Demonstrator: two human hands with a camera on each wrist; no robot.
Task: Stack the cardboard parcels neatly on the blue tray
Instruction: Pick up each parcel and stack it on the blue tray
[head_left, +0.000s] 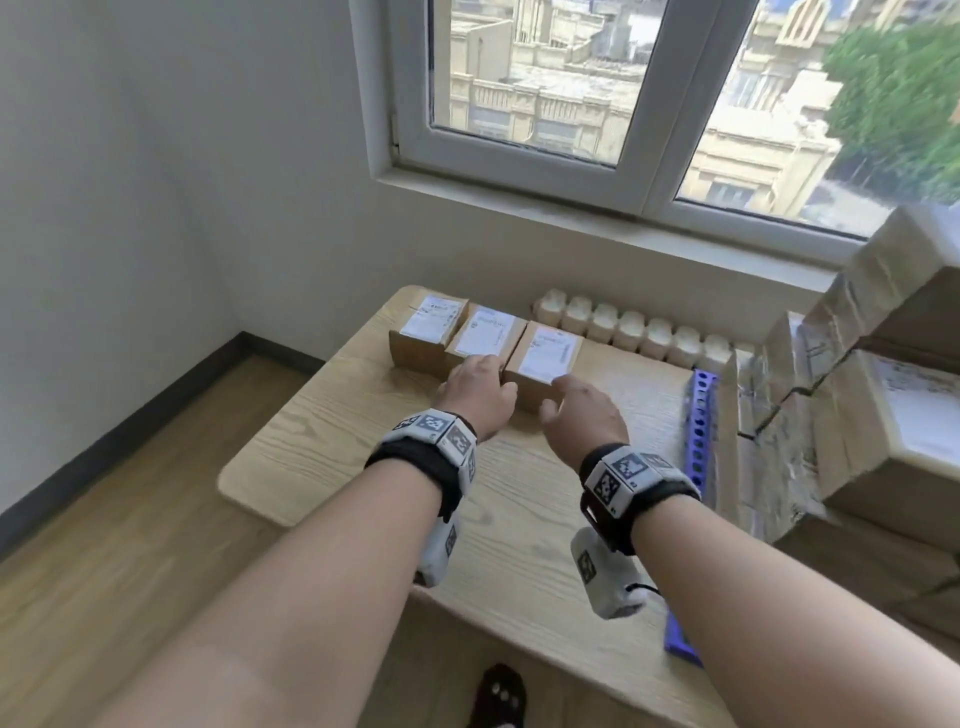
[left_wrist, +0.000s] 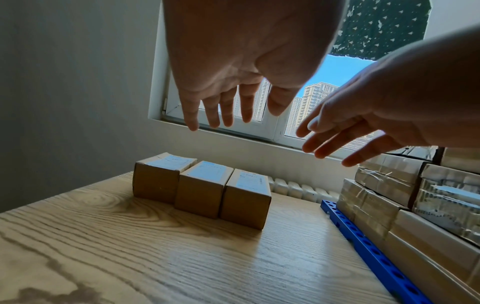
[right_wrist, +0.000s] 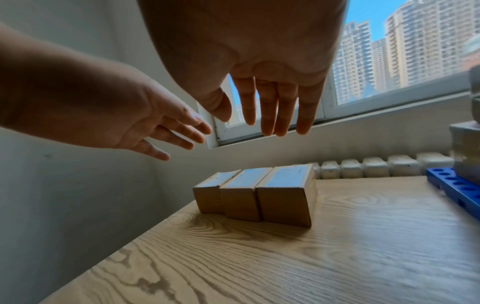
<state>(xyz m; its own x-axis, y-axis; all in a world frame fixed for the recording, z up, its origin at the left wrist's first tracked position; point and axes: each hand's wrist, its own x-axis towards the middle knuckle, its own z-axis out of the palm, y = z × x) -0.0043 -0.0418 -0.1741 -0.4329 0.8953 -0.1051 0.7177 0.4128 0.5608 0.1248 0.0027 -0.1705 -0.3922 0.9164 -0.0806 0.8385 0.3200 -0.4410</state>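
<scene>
Three small cardboard parcels with white labels stand side by side at the far left of the wooden table: the left parcel (head_left: 427, 332), the middle parcel (head_left: 483, 338) and the right parcel (head_left: 543, 364). My left hand (head_left: 478, 389) hovers above and just in front of the middle parcel, fingers straight and spread, holding nothing. My right hand (head_left: 576, 410) hovers in front of the right parcel, also open. In the wrist views both hands (left_wrist: 233, 102) (right_wrist: 267, 107) are clear above the parcels (left_wrist: 200, 189) (right_wrist: 257, 195). A blue tray (head_left: 701, 447) with a perforated rim lies at the table's right, carrying stacked parcels (head_left: 841, 405).
The stacked parcels on the blue tray (left_wrist: 369, 246) rise high at the right, some wrapped in clear tape (left_wrist: 389, 185). A white radiator (head_left: 634, 327) runs behind the table under the window (head_left: 623, 104). A wall stands left of the table (head_left: 415, 519).
</scene>
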